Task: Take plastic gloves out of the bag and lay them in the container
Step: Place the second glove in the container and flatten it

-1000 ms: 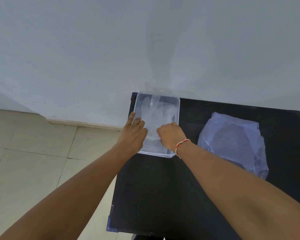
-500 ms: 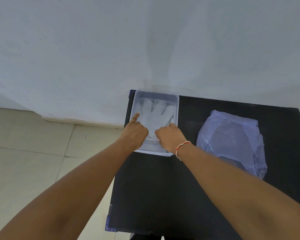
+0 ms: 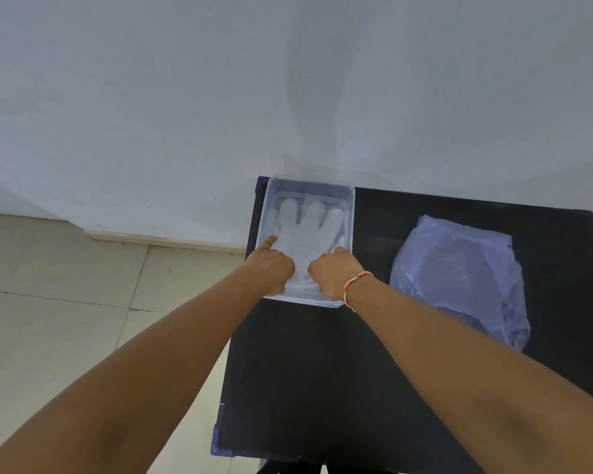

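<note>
Left hand [image 3: 271, 268] and right hand [image 3: 332, 273], fingers curled with forefingers extended, press the cuff end of a flat plastic glove [image 3: 305, 234]; neither grasps it. The glove lies fingers-outward in the clear container [image 3: 351, 213] at the table's [image 3: 322, 371] far left corner. The bag [image 3: 459, 278] lies along the right edge.

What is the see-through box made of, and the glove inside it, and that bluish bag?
Container: looks like stiff clear plastic, its rim glossy.
Glove: seems thin, cloudy plastic film, lying flat.
Bag: probably soft plastic film, crinkled, the dark table showing through.
</note>
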